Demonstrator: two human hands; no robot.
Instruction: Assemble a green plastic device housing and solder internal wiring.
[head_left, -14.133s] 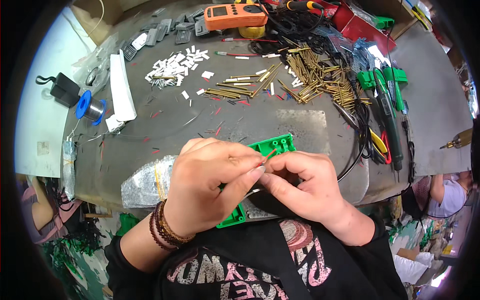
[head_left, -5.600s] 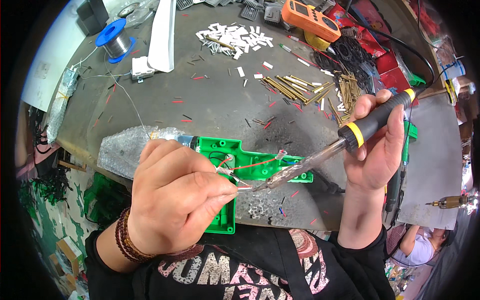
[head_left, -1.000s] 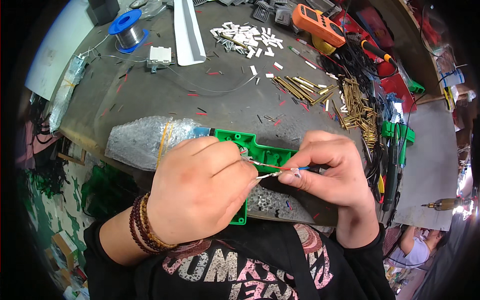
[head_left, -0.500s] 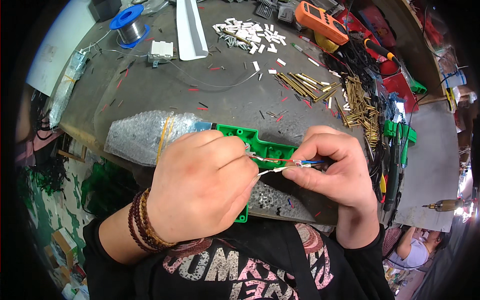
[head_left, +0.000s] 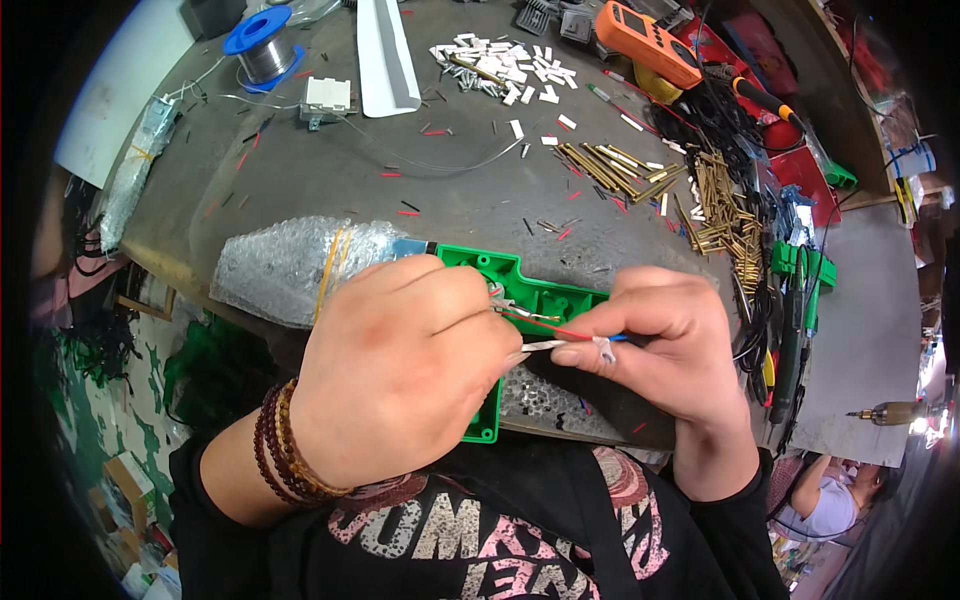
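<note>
My left hand [head_left: 405,355] is closed, thumb and finger pinching one end of a thin white strand [head_left: 542,346] that looks twisted. My right hand [head_left: 668,335] pinches the strand's other end between thumb and forefinger. A red wire [head_left: 548,325] runs into the right fingers, and a bit of blue wire [head_left: 619,338] with a crumpled whitish piece [head_left: 604,350] shows beside that thumb. Beneath both hands lies an open green plastic housing [head_left: 508,268], partly hidden by my left hand. Bubble wrap with a yellow band [head_left: 290,272] covers the part joined to its left end.
At the back are a solder spool [head_left: 266,60], a white tray [head_left: 388,70], a pile of white sleeves [head_left: 505,65] and an orange multimeter [head_left: 650,45]. Brass rods [head_left: 610,170] lie at right, near tangled black cables [head_left: 685,110]. Another person [head_left: 835,500] sits at lower right.
My right hand has shifted slightly and its fingers have closed further over the wires. The white strand looks tighter and more twisted. My left hand has hardly moved.
</note>
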